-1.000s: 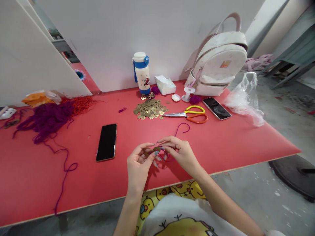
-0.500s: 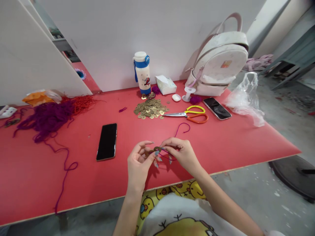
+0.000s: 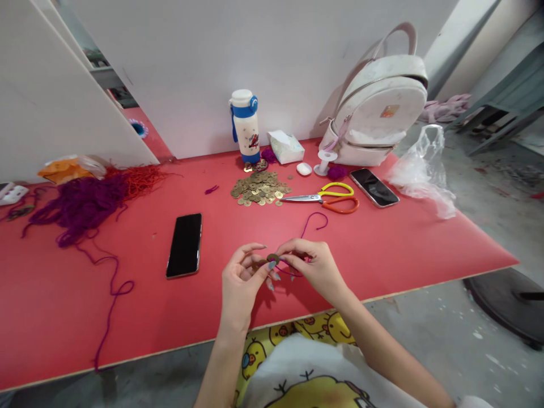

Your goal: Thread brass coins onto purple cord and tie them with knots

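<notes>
From your hands, a heap of purple yarn [image 3: 85,204] lies at 10 o'clock and one phone [image 3: 184,245] at 9. Your left hand [image 3: 240,280] pinches one coin [image 3: 272,259] just above the red table [image 3: 425,243]. Your right hand [image 3: 317,266] pinches the purple cord [image 3: 312,220] at this coin. I judge the stringing is only begun, because the pile of coins [image 3: 259,190] at 12 o'clock is large. A second phone [image 3: 374,187] lies at 2 o'clock.
</notes>
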Demonstrator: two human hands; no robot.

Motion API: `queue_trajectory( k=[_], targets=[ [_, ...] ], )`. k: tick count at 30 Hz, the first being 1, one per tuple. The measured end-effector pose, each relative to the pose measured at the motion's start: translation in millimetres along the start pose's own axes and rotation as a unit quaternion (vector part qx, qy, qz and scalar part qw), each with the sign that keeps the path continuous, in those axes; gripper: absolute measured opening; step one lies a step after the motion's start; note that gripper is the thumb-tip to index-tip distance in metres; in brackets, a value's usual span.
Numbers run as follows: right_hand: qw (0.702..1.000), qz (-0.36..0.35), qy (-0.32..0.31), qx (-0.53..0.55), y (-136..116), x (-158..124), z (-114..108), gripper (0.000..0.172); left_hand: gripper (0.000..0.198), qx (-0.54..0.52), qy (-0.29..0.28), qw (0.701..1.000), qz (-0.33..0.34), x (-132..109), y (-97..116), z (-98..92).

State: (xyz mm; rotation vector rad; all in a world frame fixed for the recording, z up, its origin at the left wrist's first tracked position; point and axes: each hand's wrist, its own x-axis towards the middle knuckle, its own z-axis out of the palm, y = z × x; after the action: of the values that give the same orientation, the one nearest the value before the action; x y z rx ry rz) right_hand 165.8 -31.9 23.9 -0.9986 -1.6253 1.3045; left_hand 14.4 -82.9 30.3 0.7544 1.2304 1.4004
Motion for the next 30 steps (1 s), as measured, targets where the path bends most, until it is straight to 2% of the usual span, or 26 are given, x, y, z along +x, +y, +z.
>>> queue_trajectory(
  k=[7, 13, 16, 23, 30],
  targets=[
    [0.993, -0.100, 0.009, -0.060, -4, 2, -2, 0.021, 0.033, 0.011, -0.006, 1.000, 0.024, -1, 1, 0.6],
    [0.994, -0.081, -0.052, -0.055, -11, -4, -7, 0.027, 0.031, 0.046, 0.018, 0.997, 0.056, -2, 0, -0.8],
    [0.996, -0.055, -0.072, -0.026, -13, -4, -7, 0.022, 0.031, 0.074, 0.036, 0.994, 0.072, -4, 0, 0.5],
    [1.000, -0.022, -0.012, 0.008, -5, 1, 4, 0.004, 0.030, 0.139, 0.060, 0.985, 0.081, -10, -1, 7.4],
    [0.997, -0.032, 0.037, 0.054, -3, 3, 4, 0.013, 0.028, 0.153, 0.030, 0.985, 0.076, -8, -2, 5.1]
  ],
)
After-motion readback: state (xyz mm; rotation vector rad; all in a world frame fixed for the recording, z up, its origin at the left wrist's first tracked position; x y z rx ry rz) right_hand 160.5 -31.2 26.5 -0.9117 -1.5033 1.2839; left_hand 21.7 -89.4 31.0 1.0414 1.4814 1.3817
